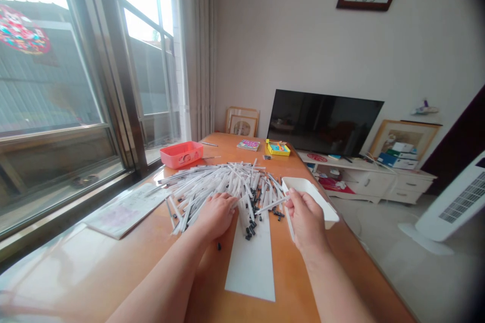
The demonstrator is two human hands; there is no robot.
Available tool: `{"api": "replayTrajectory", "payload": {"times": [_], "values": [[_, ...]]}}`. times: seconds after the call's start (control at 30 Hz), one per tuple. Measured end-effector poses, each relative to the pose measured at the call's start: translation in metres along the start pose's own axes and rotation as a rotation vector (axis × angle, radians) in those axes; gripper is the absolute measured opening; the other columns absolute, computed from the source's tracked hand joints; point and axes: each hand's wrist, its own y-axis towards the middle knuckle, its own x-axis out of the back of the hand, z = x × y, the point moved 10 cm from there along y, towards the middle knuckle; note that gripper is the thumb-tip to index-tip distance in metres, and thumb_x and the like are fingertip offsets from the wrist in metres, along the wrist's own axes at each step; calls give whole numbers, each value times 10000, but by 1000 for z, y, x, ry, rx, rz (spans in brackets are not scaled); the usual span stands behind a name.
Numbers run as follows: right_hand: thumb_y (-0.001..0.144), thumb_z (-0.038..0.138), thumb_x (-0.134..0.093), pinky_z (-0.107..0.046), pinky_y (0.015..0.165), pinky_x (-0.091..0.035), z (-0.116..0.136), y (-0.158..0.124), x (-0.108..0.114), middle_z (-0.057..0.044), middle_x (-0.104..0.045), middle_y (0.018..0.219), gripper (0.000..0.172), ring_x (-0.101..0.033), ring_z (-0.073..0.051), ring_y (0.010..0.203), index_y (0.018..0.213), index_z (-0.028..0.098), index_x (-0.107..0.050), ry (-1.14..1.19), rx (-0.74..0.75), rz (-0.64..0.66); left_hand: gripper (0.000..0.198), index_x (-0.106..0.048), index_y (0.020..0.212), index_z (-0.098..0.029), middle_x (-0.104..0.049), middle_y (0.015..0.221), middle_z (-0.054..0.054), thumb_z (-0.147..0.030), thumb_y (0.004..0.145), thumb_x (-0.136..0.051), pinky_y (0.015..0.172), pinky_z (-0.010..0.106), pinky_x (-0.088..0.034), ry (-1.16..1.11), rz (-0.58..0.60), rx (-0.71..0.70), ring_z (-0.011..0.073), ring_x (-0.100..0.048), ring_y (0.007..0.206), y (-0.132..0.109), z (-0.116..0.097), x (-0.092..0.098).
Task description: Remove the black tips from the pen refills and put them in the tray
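White pens (223,181) lie heaped on an orange table (212,282), across a paper strip (250,267). Left hand (215,216) presses flat on them; right hand (306,219) pinches one pen (271,205) beside a tray (310,194). Risk: pressing could scatter the heap.

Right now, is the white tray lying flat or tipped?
Tipped: the white tray slants up off the table beside the right hand.

A pile of pens (223,192) is lying at the middle of the table (151,257), with a paper strip (250,267) extending from it toward the near edge. A sheet of paper (127,210) is lying left of the pile, a basket (181,154) is sitting beyond the sheet, and a small box (278,148) is sitting at the far end, before a television (324,121) standing on a cabinet (371,181).
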Motion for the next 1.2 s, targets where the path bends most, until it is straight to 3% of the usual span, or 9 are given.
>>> {"api": "replayTrajectory", "payload": {"times": [0.23, 0.47, 0.67, 0.87, 1.0, 1.2], "values": [[752, 538, -755, -249, 473, -349, 12, 3, 10, 41, -534, 571, 377, -441, -99, 491, 728, 187, -622, 31, 17, -78, 309, -689, 1110, -296, -663, 1155, 94, -218, 901, -475, 934, 435, -380, 140, -75, 77, 312, -511, 1172, 3, 22, 8], [788, 515, -707, -241, 485, -373, 21, 12, 42, 28, -558, 600, 337, -487, -112, 535, 738, 189, -642, 41, 84, -281, 380, -694, 1108, -290, -670, 1124, 107, -139, 887, -424, 897, 444, -363, 186, -106, 91, 314, -525, 1135, 7, 22, 8], [792, 504, -692, -232, 466, -358, 16, 22, 63, 26, -577, 624, 327, -486, -111, 540, 825, 178, -692, 134, 36, -388, 348, -694, 1086, -290, -673, 1136, 100, -166, 875, -446, 900, 447, -356, 200, -76, 121, 316, -526, 1139, 11, 15, 16], [801, 500, -687, -226, 457, -350, 17, 24, 65, 22, -568, 624, 327, -489, -111, 544, 825, 174, -693, 151, 21, -390, 271, -704, 1009, -276, -676, 1084, 109, -248, 896, -459, 895, 454, -373, 187, -64, 10, 326, -538, 1108, 27, -28, 18], [805, 511, -674, -226, 436, -324, 16, 25, 67, 24, -562, 614, 343, -453, -101, 502, 838, 171, -695, 160, 24, -402, 253, -713, 995, -267, -683, 1076, 100, -254, 884, -486, 945, 449, -375, 145, -9, -102, 313, -535, 1128, 46, -66, 0], [826, 540, -646, -235, 443, -344, 18, 27, 67, 34, -552, 614, 356, -450, -102, 487, 841, 186, -688, 131, 49, -386, 349, -679, 1174, -258, -675, 1139, 121, -252, 912, -447, 967, 479, -388, 113, 19, -204, 334, -511, 1184, 77, -108, -35]]}}
